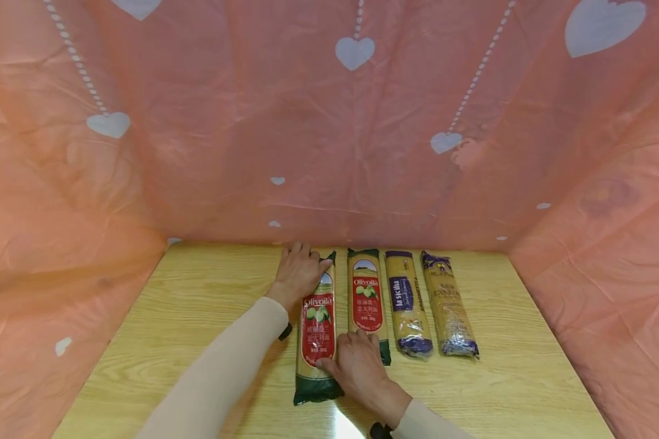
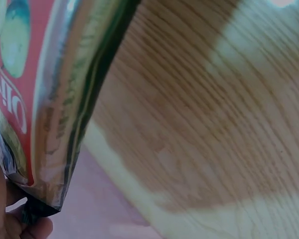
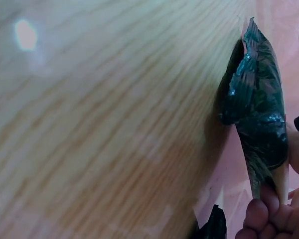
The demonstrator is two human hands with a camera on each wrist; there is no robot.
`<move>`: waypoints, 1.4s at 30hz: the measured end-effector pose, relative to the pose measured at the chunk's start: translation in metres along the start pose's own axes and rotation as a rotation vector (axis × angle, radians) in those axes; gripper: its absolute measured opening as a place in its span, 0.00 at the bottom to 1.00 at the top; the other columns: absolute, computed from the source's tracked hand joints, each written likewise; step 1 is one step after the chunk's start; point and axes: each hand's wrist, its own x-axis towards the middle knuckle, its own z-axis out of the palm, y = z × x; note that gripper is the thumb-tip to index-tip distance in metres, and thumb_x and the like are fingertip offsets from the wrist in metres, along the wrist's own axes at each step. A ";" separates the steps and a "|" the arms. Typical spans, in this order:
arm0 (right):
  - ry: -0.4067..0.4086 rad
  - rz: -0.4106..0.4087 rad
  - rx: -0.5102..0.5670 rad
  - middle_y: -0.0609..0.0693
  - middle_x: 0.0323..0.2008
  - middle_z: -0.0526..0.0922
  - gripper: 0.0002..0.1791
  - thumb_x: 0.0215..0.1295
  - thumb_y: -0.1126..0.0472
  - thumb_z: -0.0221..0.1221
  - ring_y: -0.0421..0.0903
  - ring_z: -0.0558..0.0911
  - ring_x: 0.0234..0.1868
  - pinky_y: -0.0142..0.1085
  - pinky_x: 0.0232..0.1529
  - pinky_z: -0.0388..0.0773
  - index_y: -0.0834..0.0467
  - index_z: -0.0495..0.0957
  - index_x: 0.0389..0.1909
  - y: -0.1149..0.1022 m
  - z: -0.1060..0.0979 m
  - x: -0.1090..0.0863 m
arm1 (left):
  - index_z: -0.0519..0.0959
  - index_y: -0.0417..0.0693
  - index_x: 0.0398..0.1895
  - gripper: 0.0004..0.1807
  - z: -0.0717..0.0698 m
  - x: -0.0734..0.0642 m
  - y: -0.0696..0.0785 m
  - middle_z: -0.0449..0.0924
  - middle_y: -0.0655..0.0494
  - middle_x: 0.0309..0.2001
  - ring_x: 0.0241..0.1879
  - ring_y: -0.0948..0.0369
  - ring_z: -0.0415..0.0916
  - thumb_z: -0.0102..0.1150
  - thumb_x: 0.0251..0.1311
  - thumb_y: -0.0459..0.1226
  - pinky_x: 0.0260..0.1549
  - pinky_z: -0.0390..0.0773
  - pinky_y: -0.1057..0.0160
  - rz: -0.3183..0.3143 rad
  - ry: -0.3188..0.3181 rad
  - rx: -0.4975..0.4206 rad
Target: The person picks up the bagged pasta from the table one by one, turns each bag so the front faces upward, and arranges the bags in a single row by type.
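My left hand (image 1: 298, 273) pinches the far end of a spaghetti pack (image 1: 318, 320) with a red label and dark green ends. At its near right edge, my right hand (image 1: 362, 370) grips the same pack, thumb on top. The left wrist view shows fingers (image 2: 39, 228) at the pack's dark corner. In the right wrist view, fingertips (image 3: 256, 213) curl at the side of the pack, near its crinkled green end (image 3: 259, 94). A matching red-label spaghetti pack (image 1: 367, 292) lies just to the right, its lower part partly covered by my right hand.
Further right on the wood-grain table (image 1: 198, 305) lie a spaghetti pack with a purple label (image 1: 408, 305) and another pasta pack with purple ends (image 1: 449, 305). A pink sheet with white hearts (image 1: 252, 134) rises behind the table and along both sides.
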 end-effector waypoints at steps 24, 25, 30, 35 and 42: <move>0.229 -0.145 -0.267 0.53 0.44 0.85 0.28 0.68 0.35 0.66 0.54 0.80 0.49 0.55 0.55 0.74 0.58 0.83 0.46 0.019 0.010 -0.007 | 0.74 0.40 0.72 0.27 0.012 -0.058 -0.002 0.71 0.41 0.74 0.77 0.43 0.63 0.56 0.79 0.47 0.73 0.67 0.39 0.165 -0.222 -0.139; 0.229 -0.165 -0.275 0.53 0.48 0.85 0.28 0.68 0.36 0.66 0.54 0.81 0.53 0.57 0.59 0.74 0.57 0.83 0.50 0.019 0.009 -0.011 | 0.73 0.39 0.73 0.29 0.011 -0.066 -0.002 0.70 0.41 0.75 0.78 0.43 0.63 0.57 0.78 0.48 0.73 0.66 0.39 0.166 -0.244 -0.149; 0.168 -0.252 -0.328 0.51 0.65 0.83 0.30 0.73 0.39 0.62 0.52 0.79 0.67 0.65 0.67 0.72 0.54 0.80 0.67 0.019 0.005 -0.025 | 0.66 0.39 0.79 0.43 0.008 -0.111 0.001 0.61 0.41 0.81 0.81 0.42 0.55 0.61 0.72 0.57 0.76 0.62 0.37 0.185 -0.367 -0.251; 0.049 -0.259 -0.373 0.49 0.71 0.78 0.31 0.78 0.40 0.56 0.52 0.74 0.74 0.67 0.71 0.67 0.53 0.77 0.72 0.020 0.004 -0.026 | 0.57 0.40 0.84 0.57 0.009 -0.139 0.007 0.53 0.40 0.84 0.83 0.40 0.49 0.65 0.63 0.65 0.75 0.60 0.34 0.221 -0.426 -0.342; -0.079 -0.198 -0.326 0.50 0.76 0.73 0.32 0.81 0.42 0.52 0.54 0.68 0.79 0.69 0.74 0.61 0.54 0.72 0.77 0.022 0.006 -0.007 | 0.54 0.40 0.84 0.56 0.015 -0.134 0.006 0.51 0.41 0.84 0.84 0.41 0.48 0.63 0.65 0.63 0.76 0.58 0.35 0.203 -0.398 -0.352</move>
